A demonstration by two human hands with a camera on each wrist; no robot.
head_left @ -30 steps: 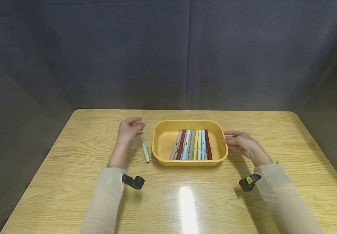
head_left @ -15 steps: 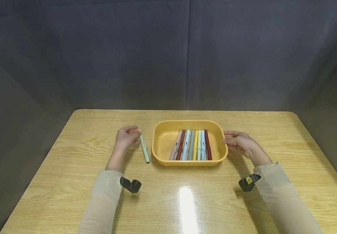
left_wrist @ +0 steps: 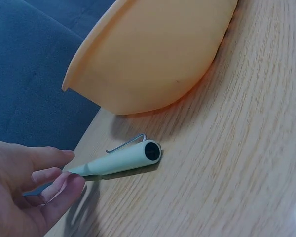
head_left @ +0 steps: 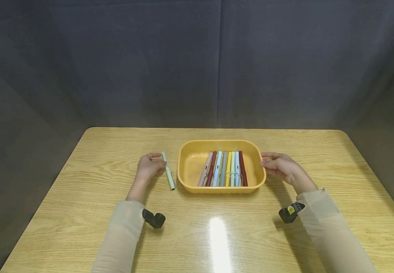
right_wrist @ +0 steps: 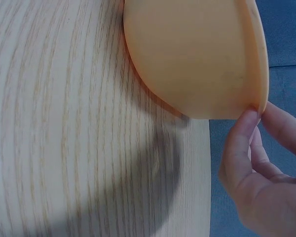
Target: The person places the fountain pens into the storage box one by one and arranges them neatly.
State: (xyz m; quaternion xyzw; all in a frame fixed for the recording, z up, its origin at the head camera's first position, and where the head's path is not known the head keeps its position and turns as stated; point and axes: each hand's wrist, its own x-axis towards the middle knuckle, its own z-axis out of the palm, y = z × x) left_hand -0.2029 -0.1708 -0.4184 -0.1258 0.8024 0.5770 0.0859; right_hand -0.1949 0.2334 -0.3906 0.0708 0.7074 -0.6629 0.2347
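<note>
A pale green pen (head_left: 169, 177) with a wire clip lies on the table, left of a yellow plastic tray (head_left: 222, 190). My left hand (head_left: 147, 167) is at the pen's far half. In the left wrist view, thumb and fingers stand apart on either side of the pen's end (left_wrist: 121, 160), not closed on it; whether they touch it I cannot tell. On the other side, my right hand (head_left: 283, 168) pinches the tray's right rim between thumb and fingers, as the right wrist view shows. Inside the tray, several pens (head_left: 224, 170) lie side by side, most clips toward me.
The wooden table (head_left: 81, 212) has its far edge just behind the tray, with a dark grey curtain (head_left: 149, 68) beyond. A bright light reflection (head_left: 220, 242) lies on the tabletop in front of the tray.
My left hand has come down and nearer to me, from above the pen's far end to beside its far half. My right hand, the tray and the pens stay put.
</note>
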